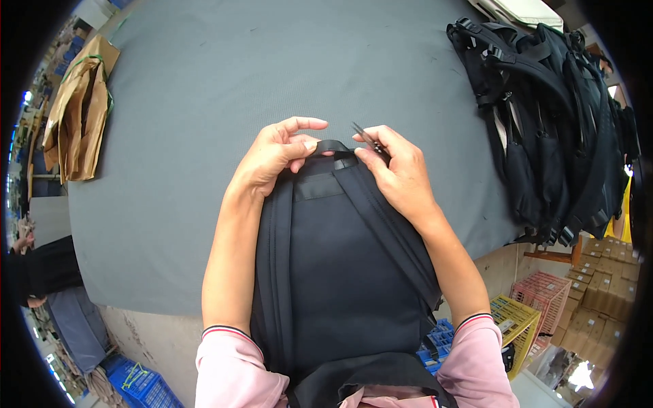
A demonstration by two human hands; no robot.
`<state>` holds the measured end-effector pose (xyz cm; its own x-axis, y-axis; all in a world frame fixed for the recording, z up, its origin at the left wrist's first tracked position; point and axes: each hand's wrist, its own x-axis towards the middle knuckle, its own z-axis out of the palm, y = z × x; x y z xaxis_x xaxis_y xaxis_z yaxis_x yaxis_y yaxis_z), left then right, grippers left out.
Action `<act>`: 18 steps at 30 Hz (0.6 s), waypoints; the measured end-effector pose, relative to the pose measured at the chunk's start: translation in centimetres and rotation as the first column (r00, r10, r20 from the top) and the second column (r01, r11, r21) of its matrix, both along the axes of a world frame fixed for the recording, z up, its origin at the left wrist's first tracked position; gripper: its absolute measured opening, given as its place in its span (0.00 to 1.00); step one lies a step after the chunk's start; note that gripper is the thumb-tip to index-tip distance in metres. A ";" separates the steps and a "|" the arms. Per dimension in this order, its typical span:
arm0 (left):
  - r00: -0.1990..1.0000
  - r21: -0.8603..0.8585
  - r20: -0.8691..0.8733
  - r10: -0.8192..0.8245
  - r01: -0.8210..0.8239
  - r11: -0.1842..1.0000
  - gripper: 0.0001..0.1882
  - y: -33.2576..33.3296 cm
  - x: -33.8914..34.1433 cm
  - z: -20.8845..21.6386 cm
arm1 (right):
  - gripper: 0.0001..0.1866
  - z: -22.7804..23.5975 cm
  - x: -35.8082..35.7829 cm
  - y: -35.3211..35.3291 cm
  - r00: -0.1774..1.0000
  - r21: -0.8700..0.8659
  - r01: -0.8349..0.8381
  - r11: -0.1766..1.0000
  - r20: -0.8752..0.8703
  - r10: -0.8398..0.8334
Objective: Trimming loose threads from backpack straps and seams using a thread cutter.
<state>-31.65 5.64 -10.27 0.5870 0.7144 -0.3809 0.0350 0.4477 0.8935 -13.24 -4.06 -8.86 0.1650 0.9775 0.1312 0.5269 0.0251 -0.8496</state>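
A black backpack (pixel 350 265) lies in front of me, its two padded shoulder straps facing up and its top pointing away. My left hand (pixel 272 153) pinches the webbing carry loop (pixel 331 145) at the top between thumb and fingers, the index finger stretched out above it. Small dark thread snips (pixel 369 139) sit in my right hand (pixel 403 170), blades pointing up and left. The right thumb and fingertips also press at the loop's right end. Part of the snips is hidden inside that hand.
A grey cloth covers the table (pixel 204 81). Several black backpacks (pixel 544 122) are piled at the right, and folded brown paper (pixel 81 112) is at the far left. Below stand blue (pixel 146 384), yellow (pixel 513 323) and pink crates (pixel 544 299). Another person's dark sleeve (pixel 51 268) shows at the left.
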 end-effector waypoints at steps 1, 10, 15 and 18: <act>1.000 -0.007 0.017 -0.006 0.006 1.000 0.19 0.1 0.0 0.0 | 0.09 -0.3 -0.2 0.3 0.998 0.014 0.002 1.000 0.057 -0.002; 0.999 -0.013 0.006 0.039 -0.039 0.999 0.17 0.3 0.1 -0.2 | 0.12 -0.2 -1.1 -0.6 0.952 0.062 -0.002 0.998 0.306 -0.017; 1.000 -0.010 0.025 0.011 -0.010 1.000 0.17 0.5 -0.1 -0.1 | 0.13 -0.3 -1.2 -0.5 0.928 0.069 -0.044 0.997 0.373 0.015; 1.000 -0.014 0.021 0.018 -0.018 1.000 0.17 0.5 -0.1 -0.2 | 0.13 -0.8 -1.0 -0.1 0.914 0.124 -0.105 0.987 0.404 0.047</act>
